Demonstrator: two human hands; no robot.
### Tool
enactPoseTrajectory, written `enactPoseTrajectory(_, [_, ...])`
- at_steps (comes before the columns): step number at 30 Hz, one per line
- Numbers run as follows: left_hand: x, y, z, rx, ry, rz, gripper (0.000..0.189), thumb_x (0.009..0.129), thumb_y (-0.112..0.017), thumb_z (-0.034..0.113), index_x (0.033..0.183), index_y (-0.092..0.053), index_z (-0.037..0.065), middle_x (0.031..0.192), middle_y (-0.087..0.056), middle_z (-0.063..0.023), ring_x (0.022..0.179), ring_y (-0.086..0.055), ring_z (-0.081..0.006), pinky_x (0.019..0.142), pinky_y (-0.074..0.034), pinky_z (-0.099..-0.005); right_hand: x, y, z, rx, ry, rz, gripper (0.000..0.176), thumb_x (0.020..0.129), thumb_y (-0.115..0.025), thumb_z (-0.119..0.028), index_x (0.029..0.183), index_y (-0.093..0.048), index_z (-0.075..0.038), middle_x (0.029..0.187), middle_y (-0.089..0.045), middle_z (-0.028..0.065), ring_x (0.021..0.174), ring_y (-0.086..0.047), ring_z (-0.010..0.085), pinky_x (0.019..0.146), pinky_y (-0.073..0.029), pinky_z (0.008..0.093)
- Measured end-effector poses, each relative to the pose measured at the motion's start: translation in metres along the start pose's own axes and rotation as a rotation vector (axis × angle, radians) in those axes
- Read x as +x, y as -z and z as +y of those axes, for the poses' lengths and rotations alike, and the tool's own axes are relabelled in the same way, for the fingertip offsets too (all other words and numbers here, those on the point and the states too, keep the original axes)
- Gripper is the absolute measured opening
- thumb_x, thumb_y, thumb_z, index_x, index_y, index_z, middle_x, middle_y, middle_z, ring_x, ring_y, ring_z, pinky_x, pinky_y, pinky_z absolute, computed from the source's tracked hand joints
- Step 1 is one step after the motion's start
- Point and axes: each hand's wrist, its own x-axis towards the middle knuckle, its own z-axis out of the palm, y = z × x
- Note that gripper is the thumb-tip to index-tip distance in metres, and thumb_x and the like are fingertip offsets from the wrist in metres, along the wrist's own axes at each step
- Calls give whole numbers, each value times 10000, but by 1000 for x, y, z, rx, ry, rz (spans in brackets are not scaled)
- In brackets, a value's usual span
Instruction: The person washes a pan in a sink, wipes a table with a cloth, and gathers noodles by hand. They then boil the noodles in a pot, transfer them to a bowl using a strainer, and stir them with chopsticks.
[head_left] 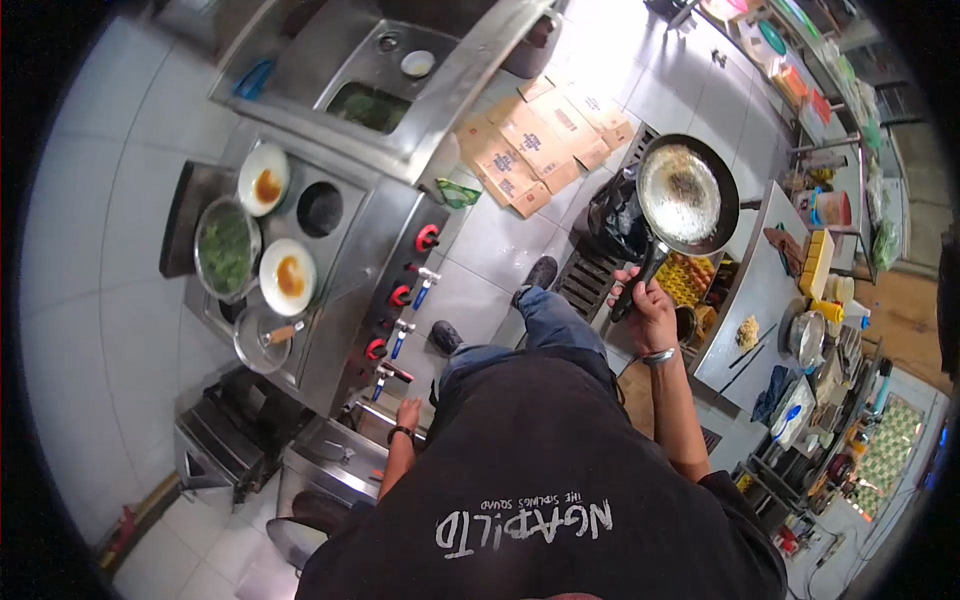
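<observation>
Right arm extended forward, elbow slightly bent, right hand (pixel 652 312) clenched; left arm bent beside the hip, left hand (pixel 408 412) low, fingers loose.

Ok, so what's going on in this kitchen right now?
A person stands between a stove and a prep counter. Their right hand grips the handle of a frying pan, held out by a black bag; the pan holds pale residue. Their left hand is down at the stove's front edge, near the red knobs. On the stove sit a bowl of greens and two plates with orange sauce.
</observation>
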Motion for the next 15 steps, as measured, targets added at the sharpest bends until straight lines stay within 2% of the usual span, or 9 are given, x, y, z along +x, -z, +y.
enactPoseTrajectory(1, [1,-11,24,19,-3,6,616,860,-610,329,1336,-410,-7,1330,-476,-184,1243,-435,-277,1007,-344,-373,8,9,-14,-39,-10,-11,248,931,-539,-177,1135,-489,-46,1088,-586,106,883,-578,180,798,-488,348])
enactPoseTrajectory(3, [3,-26,72,218,-165,20,619,877,-592,344,1335,-401,-26,1332,-468,-209,1221,-465,-287,1030,-326,-383,23,32,-39,-81,19,-39,255,927,-540,-173,1140,-487,-42,1081,-588,105,871,-576,175,791,-484,341])
enactPoseTrajectory(4, [12,-29,84,233,-159,31,619,877,-592,344,1335,-401,-26,1332,-468,-209,1221,-465,-287,1030,-326,-383,27,41,-51,-141,40,-73,263,924,-541,-169,1145,-485,-38,1075,-590,104,859,-574,171,785,-480,334])
enactPoseTrajectory(6, [31,-38,110,342,-342,47,628,889,-576,360,1353,-379,-15,1337,-464,-219,1193,-497,-298,1022,-343,-383,33,55,-74,-139,37,-62,270,922,-538,-172,1146,-482,-34,1078,-590,110,860,-574,167,780,-473,327])
enactPoseTrajectory(7, [23,-42,130,349,-339,57,628,889,-576,360,1353,-379,-15,1337,-464,-219,1193,-497,-298,1022,-343,-383,35,62,-82,-127,39,-65,275,922,-536,-175,1151,-482,-31,1078,-591,110,860,-574,167,781,-474,329])
enactPoseTrajectory(10, [3,-49,191,232,-361,44,624,897,-568,360,1363,-369,-5,1350,-455,-216,1192,-504,-291,1014,-359,-370,47,80,-101,-157,60,-52,286,923,-534,-170,1163,-480,-24,1074,-596,114,862,-574,167,786,-475,331])
enactPoseTrajectory(15, [4,-62,247,86,-382,37,618,915,-565,291,1382,-317,-28,1366,-432,-224,1244,-456,-266,1024,-354,-339,65,100,-112,-115,108,-59,269,928,-526,-156,1158,-486,-22,1071,-600,120,859,-580,170,781,-466,314])
